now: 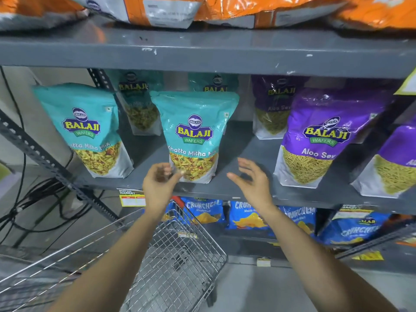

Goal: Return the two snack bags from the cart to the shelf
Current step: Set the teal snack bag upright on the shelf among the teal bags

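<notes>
The teal Khatta Mitha Mix bag stands upright on the grey shelf. The left hand at 7 o'clock and the right hand at 4 o'clock are both released, holding nothing.

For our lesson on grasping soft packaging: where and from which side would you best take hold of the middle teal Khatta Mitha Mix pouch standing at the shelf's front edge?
Probably grip the middle teal Khatta Mitha Mix pouch by its two side edges, coming from the front. It stands upright facing outward, with open grey metal shelf on both sides, and both open hands, left hand and right hand, already flank it.
</notes>
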